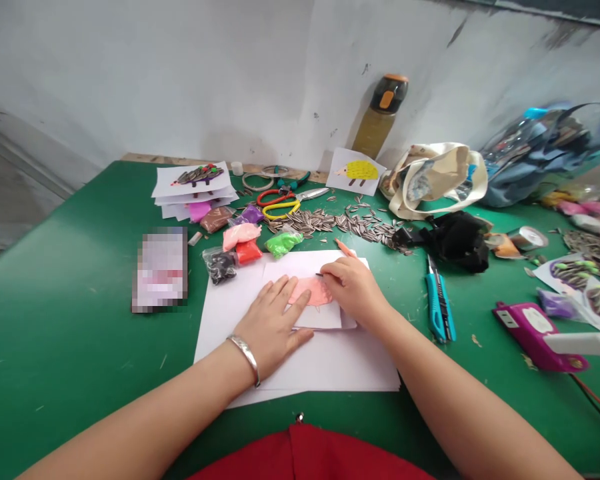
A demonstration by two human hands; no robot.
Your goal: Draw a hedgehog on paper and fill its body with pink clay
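A small white sheet with a pink, rounded shape on it lies over larger white paper. My left hand, with a silver bangle at the wrist, rests flat with fingers spread over the left part of the sheet and the pink shape. My right hand is closed in a pinch at the shape's upper right edge; a small dark tip shows at its fingertips, and the rest of that item is hidden. Just behind the right hand lies an orange pen-like item.
Packets of coloured clay, scissors and sunflower seeds lie behind the paper. A blue cutter and purple glue gun are on the right, a blurred phone-like item on the left. A bottle leans by the wall.
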